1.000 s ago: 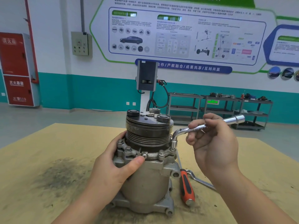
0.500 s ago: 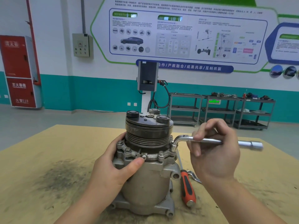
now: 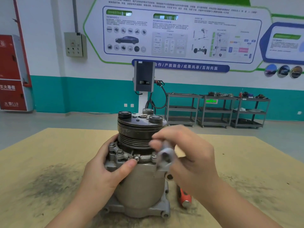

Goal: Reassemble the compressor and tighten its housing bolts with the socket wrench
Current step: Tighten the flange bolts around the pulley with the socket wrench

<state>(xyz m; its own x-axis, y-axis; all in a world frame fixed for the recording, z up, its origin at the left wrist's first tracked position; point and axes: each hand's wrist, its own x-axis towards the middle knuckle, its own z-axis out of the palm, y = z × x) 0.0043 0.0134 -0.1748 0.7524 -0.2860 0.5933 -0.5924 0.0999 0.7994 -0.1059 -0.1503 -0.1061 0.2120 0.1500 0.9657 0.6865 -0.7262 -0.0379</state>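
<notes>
Compressor (image 3: 141, 183) stands upright mid-table (image 3: 54, 145), pulley end up. Left hand (image 3: 107, 171) wraps its left flank, thumb by a flange bolt (image 3: 136, 159), prob. to brace the housing vs. turning torque. Right hand (image 3: 189, 155), at compressor's right front, is curled round the socket wrench (image 3: 165, 156), blurred, handle end pointing toward me; socket seat on the bolt can't be made out. Orange-handled tool (image 3: 185, 197) lies just right of the base. Vs. 0.5 s ago: handle swung from out right round to front; left hand unchanged.
</notes>
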